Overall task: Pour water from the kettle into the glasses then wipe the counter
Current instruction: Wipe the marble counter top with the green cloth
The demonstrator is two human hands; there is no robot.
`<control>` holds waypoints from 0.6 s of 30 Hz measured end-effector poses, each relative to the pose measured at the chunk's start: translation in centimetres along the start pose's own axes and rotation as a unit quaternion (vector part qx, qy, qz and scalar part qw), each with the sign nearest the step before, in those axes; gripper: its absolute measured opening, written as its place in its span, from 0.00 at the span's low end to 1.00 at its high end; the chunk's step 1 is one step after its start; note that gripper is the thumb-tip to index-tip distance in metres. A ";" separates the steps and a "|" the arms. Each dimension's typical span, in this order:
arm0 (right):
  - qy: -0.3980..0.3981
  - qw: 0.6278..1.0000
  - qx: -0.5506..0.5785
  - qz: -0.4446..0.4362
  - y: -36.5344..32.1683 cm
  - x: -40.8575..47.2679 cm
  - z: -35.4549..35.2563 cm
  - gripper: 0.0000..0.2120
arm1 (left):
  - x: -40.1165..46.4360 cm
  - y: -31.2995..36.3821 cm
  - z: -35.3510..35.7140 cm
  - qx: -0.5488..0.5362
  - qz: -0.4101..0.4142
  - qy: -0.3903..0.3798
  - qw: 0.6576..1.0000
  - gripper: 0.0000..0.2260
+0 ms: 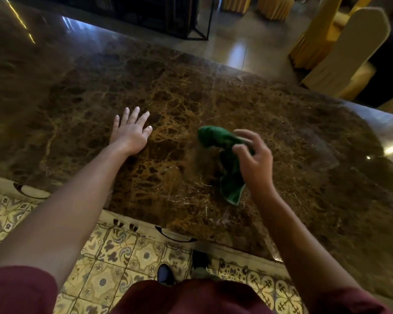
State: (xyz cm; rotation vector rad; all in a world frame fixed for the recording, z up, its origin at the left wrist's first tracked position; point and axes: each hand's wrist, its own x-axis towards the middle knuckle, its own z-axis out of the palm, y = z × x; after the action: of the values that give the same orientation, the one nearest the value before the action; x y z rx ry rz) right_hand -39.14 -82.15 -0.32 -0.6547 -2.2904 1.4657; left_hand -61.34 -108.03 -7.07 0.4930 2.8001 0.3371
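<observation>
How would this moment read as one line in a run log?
phase: wiping | left hand: flat on brown marble counter | right hand: holds crumpled green cloth | kettle, glasses: not in view

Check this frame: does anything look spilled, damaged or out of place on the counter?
No spill or damage shows on the marble counter. The oddity: no kettle or glasses are in view. The right hand loosely holds a green cloth, blurred and dangling to the surface; the left hand lies flat.

A restaurant or banquet hall, by the look of it. Chairs in cream and gold fabric covers (340,55) stand at two o'clock beyond a polished brown marble counter (191,91). Ornate patterned floor tiles (114,257) run at six o'clock.
</observation>
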 end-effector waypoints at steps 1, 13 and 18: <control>0.036 0.998 -0.019 0.040 0.6 1.5 -0.8 0.21 | 0.0 0.0 0.0 -0.003 0.000 -0.002 1.000 0.26; 0.108 0.924 -0.364 0.036 6.2 4.9 -1.9 0.27 | 0.1 -0.2 0.5 0.011 0.004 0.012 1.000 0.26; 0.130 0.941 -0.303 0.076 7.6 9.0 -1.5 0.32 | 0.1 -0.2 0.6 0.014 0.000 0.014 1.000 0.26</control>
State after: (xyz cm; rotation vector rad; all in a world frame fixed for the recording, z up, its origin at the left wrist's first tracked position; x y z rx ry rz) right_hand -44.39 -73.33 -6.24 -1.1373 -2.5056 0.6431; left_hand -61.30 -108.07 -7.68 0.4993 2.8349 0.3073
